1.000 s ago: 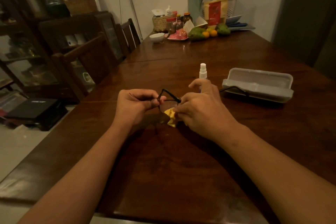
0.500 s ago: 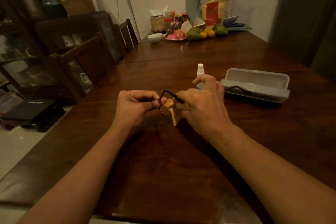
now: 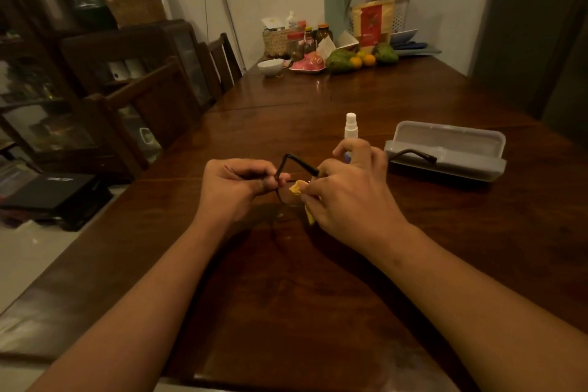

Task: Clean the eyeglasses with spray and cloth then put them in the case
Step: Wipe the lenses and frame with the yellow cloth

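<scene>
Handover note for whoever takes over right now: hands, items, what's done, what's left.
Left hand: pinches the eyeglasses at one end of the frame, above the table.
Right hand: pinches the yellow cloth against a lens.
Spray bottle stands upright behind it. The case lies open on the right.
Done: wiping is under way; spraying can't be confirmed.
Left: finish wiping, put the eyeglasses in the case.

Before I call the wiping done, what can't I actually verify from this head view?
Head view:
Lenses of the eyeglasses: mostly covered by the right hand and yellow cloth; in the dim light, smears are unreadable.
Lower body of the spray bottle: behind the right hand.
Where the left hand grips the frame: hidden by its curled fingers.
</scene>
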